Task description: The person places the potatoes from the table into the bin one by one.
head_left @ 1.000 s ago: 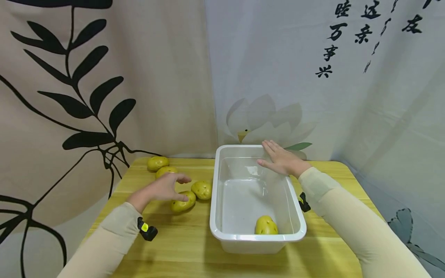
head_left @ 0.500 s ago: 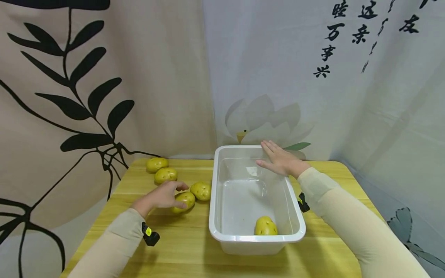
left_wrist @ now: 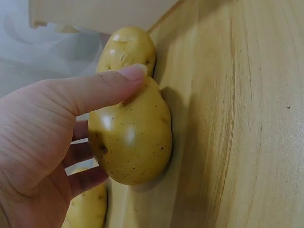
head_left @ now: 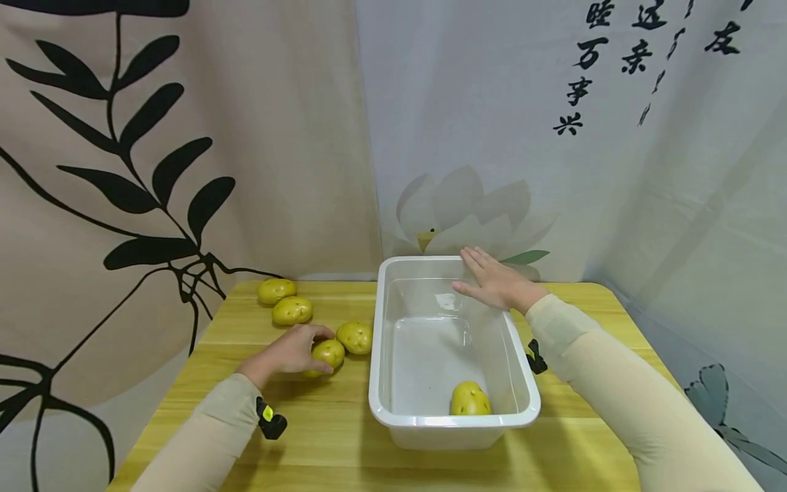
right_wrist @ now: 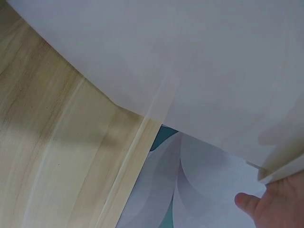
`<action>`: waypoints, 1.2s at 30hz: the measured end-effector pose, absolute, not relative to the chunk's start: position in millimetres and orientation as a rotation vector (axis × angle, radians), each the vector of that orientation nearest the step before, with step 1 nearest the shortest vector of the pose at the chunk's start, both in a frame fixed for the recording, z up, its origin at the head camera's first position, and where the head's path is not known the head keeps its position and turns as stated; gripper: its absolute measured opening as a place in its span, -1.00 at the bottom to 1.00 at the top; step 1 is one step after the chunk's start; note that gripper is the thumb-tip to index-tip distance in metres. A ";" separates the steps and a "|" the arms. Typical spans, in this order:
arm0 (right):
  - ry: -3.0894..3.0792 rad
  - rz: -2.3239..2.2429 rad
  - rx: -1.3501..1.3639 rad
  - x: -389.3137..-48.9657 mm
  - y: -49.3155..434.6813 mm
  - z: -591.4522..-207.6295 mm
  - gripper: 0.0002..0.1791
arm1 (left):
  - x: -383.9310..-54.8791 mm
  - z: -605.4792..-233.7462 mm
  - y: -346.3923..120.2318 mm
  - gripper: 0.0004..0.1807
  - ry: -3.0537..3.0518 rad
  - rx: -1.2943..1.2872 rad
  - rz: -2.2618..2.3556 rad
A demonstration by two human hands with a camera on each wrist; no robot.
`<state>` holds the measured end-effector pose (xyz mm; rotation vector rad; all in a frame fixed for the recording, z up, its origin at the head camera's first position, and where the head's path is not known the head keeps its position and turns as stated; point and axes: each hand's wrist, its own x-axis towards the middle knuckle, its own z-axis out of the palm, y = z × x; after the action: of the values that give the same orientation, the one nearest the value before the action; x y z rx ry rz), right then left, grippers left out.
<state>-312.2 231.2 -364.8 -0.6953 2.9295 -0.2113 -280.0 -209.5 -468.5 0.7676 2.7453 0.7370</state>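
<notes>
Even pressure first

My left hand (head_left: 290,351) curls round the nearest potato (head_left: 328,354) on the table (head_left: 328,441), left of the tub (head_left: 430,421). I think I should tighten evenly, clear of the neighbour potato (head_left: 355,338) at right. My right hand (head_left: 496,283), thumb spread, rests at the tub's far right corner.
</notes>
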 end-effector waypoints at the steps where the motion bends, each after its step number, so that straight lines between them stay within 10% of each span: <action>1: 2.930 -0.209 -0.698 -312.7 231.3 -365.2 -0.02 | -279.9 -468.7 -209.9 -0.26 2.746 0.759 0.737; 36: 2.935 -0.249 -0.703 -312.6 231.7 -366.9 0.00 | -268.2 -473.9 -232.9 -0.28 2.760 0.726 0.729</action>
<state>-312.6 231.7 -366.9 -0.7025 2.9355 -0.2487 -268.2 -232.9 -473.9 0.7259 2.7604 0.7292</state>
